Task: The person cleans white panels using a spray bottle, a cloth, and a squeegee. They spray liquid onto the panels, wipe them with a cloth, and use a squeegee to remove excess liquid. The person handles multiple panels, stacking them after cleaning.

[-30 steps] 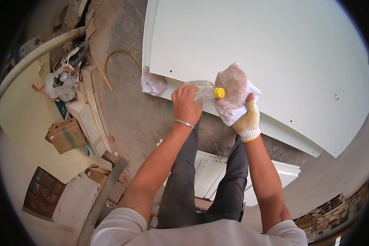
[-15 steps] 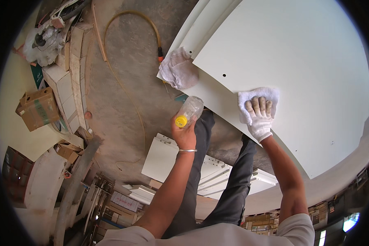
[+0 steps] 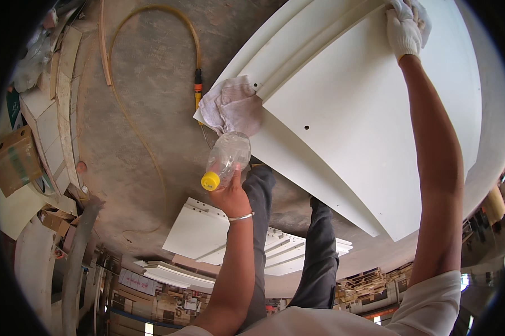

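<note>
Two hands at work, seen from the head camera only. Left hand (image 3: pixel 230 193) bare, with a thin metal bangle at the wrist, fingers closed around a clear plastic bottle (image 3: pixel 227 158); bottle tilted, its yellow cap (image 3: pixel 210 181) pointing down and to the left, its base just beside a crumpled pale cloth (image 3: pixel 232 105). Cloth lying on the near corner of a stack of white panels (image 3: pixel 364 112). Right hand (image 3: pixel 404 25) in a white knit glove, arm stretched far out, pressed flat on a second white rag (image 3: pixel 423 17) at the far edge of the top panel; fingers laid down on the rag rather than curled, though whether pinching it cannot be told. Hands well apart, the bottle near the panel stack's left corner, off the surface and in the air.

Below, dark trouser legs (image 3: pixel 320 252) over a grey concrete floor (image 3: pixel 146 123). More white boards with drilled holes (image 3: pixel 202 232) on the floor near the feet. Yellow hose (image 3: pixel 126 112) curving across the floor, ending in an orange fitting (image 3: pixel 197 89) beside the cloth. Cardboard box (image 3: pixel 17 159) at far left.
</note>
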Demonstrator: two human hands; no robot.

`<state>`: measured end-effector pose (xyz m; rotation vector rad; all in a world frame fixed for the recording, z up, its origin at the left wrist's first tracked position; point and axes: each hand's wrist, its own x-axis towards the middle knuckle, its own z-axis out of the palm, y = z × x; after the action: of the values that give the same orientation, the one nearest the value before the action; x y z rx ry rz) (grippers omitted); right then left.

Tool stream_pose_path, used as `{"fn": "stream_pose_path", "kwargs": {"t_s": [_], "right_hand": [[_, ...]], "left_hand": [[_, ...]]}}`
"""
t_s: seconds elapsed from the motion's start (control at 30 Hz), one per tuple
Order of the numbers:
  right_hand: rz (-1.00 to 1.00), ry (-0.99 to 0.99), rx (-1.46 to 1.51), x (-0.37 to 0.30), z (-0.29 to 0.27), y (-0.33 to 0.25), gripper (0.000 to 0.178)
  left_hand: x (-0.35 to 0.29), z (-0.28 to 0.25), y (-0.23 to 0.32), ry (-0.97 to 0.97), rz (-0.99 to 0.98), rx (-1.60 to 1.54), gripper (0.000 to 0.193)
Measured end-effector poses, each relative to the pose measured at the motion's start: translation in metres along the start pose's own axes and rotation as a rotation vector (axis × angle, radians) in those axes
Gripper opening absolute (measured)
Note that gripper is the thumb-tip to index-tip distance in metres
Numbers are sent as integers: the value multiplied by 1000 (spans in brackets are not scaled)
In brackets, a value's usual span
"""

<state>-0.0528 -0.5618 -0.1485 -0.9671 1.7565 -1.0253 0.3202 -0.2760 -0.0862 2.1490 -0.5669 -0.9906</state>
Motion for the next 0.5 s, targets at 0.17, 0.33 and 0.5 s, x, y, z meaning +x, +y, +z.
{"fn": "stream_pose_path", "kwargs": {"t_s": [0.17, 0.33, 0.5], "right_hand": [[-777, -571, -1180, -110, 44, 57, 40], [-719, -64, -1182, 17, -39, 35, 37], [-515, 42, -1081, 3, -24, 35, 50]], "left_hand": [[9, 7, 7, 62, -57, -50, 44], [8, 5, 8, 63, -31, -42, 43], [9, 9, 13, 114, -46, -75, 45]]}}
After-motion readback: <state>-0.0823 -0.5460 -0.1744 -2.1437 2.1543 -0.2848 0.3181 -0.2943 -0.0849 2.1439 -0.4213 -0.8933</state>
